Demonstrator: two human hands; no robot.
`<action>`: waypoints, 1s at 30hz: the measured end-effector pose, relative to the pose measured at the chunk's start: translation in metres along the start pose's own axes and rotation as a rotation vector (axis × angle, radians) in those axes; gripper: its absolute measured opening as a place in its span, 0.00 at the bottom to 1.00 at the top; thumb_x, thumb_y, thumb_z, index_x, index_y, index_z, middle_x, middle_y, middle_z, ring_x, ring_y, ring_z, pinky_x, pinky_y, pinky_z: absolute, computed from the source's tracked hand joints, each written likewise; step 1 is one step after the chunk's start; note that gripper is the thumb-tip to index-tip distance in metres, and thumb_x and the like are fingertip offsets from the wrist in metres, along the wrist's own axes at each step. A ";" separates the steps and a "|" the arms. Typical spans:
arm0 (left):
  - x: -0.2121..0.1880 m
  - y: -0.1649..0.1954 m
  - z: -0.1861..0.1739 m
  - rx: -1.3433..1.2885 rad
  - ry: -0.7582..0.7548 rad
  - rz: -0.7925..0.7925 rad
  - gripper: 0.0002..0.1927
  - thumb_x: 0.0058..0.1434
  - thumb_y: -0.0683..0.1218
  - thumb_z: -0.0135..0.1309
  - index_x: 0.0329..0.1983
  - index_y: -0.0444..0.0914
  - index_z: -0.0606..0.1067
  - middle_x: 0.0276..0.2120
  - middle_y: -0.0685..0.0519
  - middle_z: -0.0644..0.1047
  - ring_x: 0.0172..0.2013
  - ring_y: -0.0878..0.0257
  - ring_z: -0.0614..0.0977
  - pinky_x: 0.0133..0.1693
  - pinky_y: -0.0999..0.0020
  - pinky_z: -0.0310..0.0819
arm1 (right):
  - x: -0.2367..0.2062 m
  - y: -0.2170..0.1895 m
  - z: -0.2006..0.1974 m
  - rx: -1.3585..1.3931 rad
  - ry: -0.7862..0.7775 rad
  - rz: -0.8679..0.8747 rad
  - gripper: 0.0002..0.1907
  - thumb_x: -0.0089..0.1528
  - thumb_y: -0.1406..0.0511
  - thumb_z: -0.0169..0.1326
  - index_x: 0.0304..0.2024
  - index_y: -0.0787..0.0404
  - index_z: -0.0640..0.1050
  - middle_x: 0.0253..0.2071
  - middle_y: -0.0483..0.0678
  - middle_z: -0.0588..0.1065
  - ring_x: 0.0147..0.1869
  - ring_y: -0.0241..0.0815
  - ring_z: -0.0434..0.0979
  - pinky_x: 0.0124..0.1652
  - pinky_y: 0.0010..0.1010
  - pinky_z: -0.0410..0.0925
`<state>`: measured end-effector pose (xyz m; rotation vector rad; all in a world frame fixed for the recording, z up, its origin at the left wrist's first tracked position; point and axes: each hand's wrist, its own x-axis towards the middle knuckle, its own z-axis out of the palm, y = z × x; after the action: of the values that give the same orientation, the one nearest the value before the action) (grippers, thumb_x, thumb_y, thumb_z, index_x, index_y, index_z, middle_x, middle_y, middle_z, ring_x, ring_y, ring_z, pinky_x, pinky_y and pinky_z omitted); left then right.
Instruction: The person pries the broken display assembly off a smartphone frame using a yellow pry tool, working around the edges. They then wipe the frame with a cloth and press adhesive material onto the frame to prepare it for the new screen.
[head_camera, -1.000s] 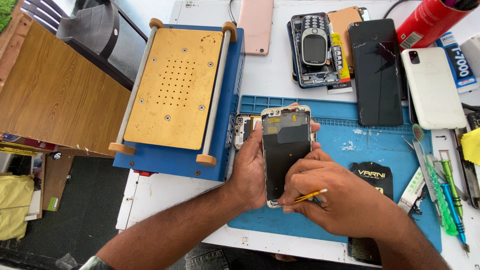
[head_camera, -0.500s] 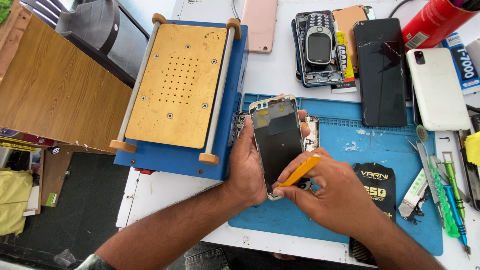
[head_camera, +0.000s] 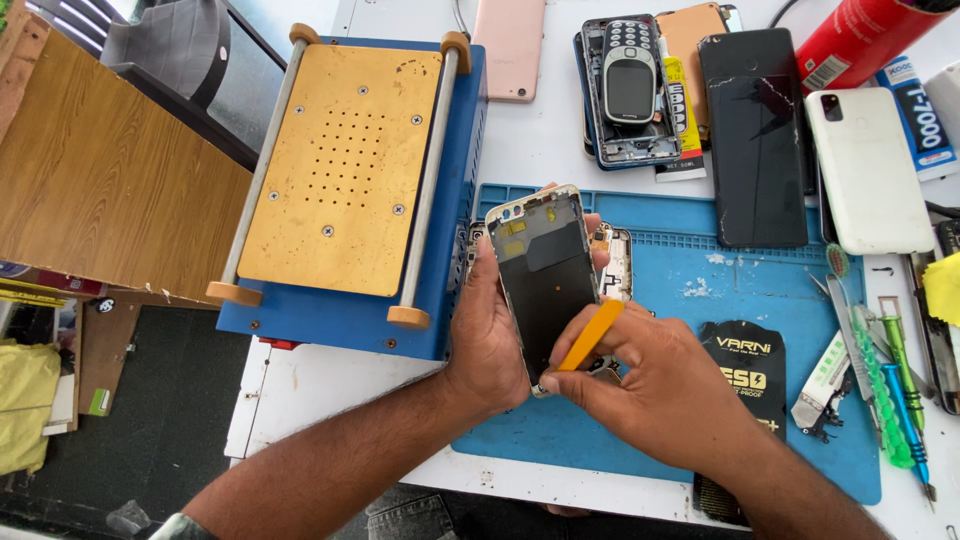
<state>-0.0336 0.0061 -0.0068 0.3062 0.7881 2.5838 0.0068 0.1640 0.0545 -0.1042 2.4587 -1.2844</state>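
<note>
My left hand (head_camera: 492, 345) grips a phone screen assembly (head_camera: 545, 270) by its left edge and lifts it tilted off the blue work mat (head_camera: 700, 300), its dark inner side facing me. My right hand (head_camera: 665, 395) pinches a yellow plastic pry tool (head_camera: 592, 335), with the tip resting against the lower right part of the assembly. Under the lifted part lies the phone's open body (head_camera: 615, 262), mostly hidden by it.
A blue heating plate machine (head_camera: 350, 180) with a gold perforated top stands to the left. Several phones and back covers (head_camera: 750, 130) lie at the back. Screwdrivers and tweezers (head_camera: 890, 380) lie at the mat's right edge, a red can (head_camera: 860, 40) behind, a wooden board (head_camera: 100, 180) left.
The screen assembly has tilted up and turned to the left in my left hand. My right hand brought the yellow pry tool up from low beside the phone onto its lower right face.
</note>
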 end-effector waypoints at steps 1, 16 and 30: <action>0.000 0.000 0.000 -0.005 -0.005 -0.003 0.37 0.77 0.67 0.21 0.81 0.42 0.52 0.68 0.39 0.65 0.65 0.54 0.71 0.63 0.53 0.74 | 0.000 0.000 -0.001 -0.021 -0.009 -0.036 0.13 0.50 0.59 0.68 0.34 0.55 0.82 0.32 0.44 0.81 0.34 0.37 0.85 0.34 0.33 0.78; 0.003 0.000 -0.003 -0.024 -0.051 -0.050 0.37 0.77 0.66 0.22 0.82 0.44 0.49 0.69 0.38 0.63 0.65 0.53 0.71 0.61 0.49 0.76 | -0.009 0.021 -0.036 -0.248 0.052 -0.132 0.08 0.54 0.61 0.67 0.34 0.53 0.82 0.39 0.42 0.79 0.49 0.45 0.76 0.48 0.40 0.69; 0.002 -0.001 -0.002 -0.049 0.076 -0.247 0.41 0.73 0.68 0.20 0.75 0.37 0.58 0.67 0.42 0.68 0.63 0.55 0.75 0.57 0.54 0.80 | -0.010 0.014 -0.038 -0.069 0.404 -0.277 0.10 0.53 0.66 0.68 0.34 0.59 0.81 0.34 0.46 0.81 0.37 0.36 0.82 0.35 0.26 0.73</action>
<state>-0.0360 0.0069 -0.0083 0.0894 0.7369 2.3894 0.0045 0.2047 0.0657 -0.2307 2.9150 -1.4516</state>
